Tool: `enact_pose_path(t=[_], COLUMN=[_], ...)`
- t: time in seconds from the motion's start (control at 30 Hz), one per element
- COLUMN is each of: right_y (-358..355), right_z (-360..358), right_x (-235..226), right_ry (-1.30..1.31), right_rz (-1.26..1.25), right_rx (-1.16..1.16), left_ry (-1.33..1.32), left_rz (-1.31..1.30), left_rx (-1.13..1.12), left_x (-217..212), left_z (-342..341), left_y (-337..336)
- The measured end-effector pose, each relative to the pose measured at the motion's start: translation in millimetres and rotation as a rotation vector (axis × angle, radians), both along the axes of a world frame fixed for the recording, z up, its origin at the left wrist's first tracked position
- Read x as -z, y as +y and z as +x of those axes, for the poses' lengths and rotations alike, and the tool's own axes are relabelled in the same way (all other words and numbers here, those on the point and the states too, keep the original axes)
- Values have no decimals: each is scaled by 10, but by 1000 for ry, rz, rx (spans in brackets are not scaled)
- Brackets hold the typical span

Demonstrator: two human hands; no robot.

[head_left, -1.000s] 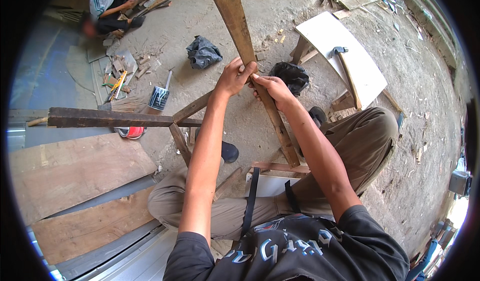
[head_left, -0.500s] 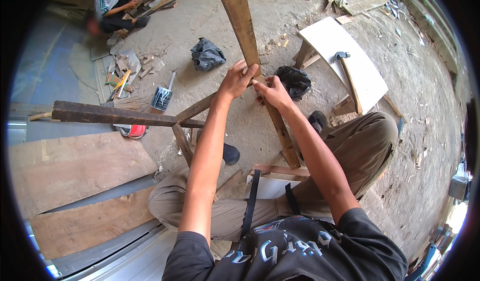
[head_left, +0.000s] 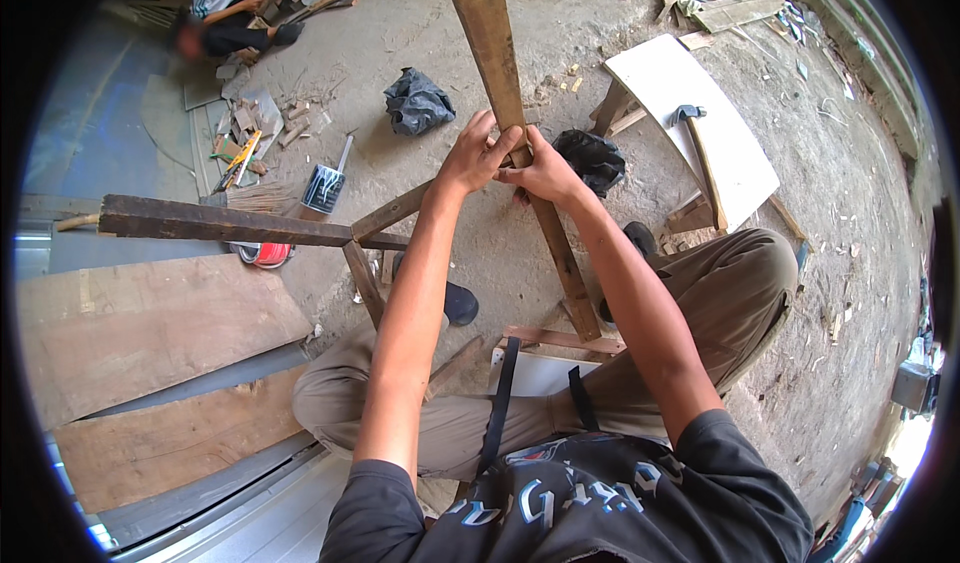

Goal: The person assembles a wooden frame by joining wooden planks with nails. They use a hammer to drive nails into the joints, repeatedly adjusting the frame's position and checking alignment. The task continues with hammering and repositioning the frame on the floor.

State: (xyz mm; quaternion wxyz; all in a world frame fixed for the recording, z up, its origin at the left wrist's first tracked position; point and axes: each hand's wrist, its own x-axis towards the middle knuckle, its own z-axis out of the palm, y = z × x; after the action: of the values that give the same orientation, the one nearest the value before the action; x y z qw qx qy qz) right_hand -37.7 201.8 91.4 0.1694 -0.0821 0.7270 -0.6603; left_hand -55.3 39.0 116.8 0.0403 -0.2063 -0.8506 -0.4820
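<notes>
Both hands meet on one long wooden plank [head_left: 500, 73] that slants up from between the seated person's knees: the left hand [head_left: 472, 158] wraps its left edge, the right hand [head_left: 545, 171] clasps its right edge, each grip closed around the wood, fingers touching. Bare concrete floor [head_left: 400, 33] lies open beyond the plank. Two black bags [head_left: 417, 103] sit near it (one at either side); one hammer [head_left: 700, 153] rests on a white board [head_left: 655, 78], and one dark beam [head_left: 210, 221] juts left.

The long wooden beam [head_left: 492, 53] runs off the top edge, its middle hidden under both hands
</notes>
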Motion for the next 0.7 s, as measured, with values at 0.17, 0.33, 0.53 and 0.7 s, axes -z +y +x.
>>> enact_pose_path(t=[0.17, 0.33, 0.53, 0.7], right_y=[55, 62, 53, 54], right_z=[-71, -48, -102, -122], right_x=[-62, -131, -134, -72], right_ry=[-166, -174, -227, -217], right_rz=[-139, -156, -162, -190], right_rx=[-104, -122, -159, -171], left_ry=[1, 0, 15, 1], left_rz=[-10, -76, -92, -89], left_rx=[-14, -18, -15, -9], left_x=[-6, 31, 67, 61], left_z=[10, -27, -55, -50], left_y=[0, -14, -25, -30])
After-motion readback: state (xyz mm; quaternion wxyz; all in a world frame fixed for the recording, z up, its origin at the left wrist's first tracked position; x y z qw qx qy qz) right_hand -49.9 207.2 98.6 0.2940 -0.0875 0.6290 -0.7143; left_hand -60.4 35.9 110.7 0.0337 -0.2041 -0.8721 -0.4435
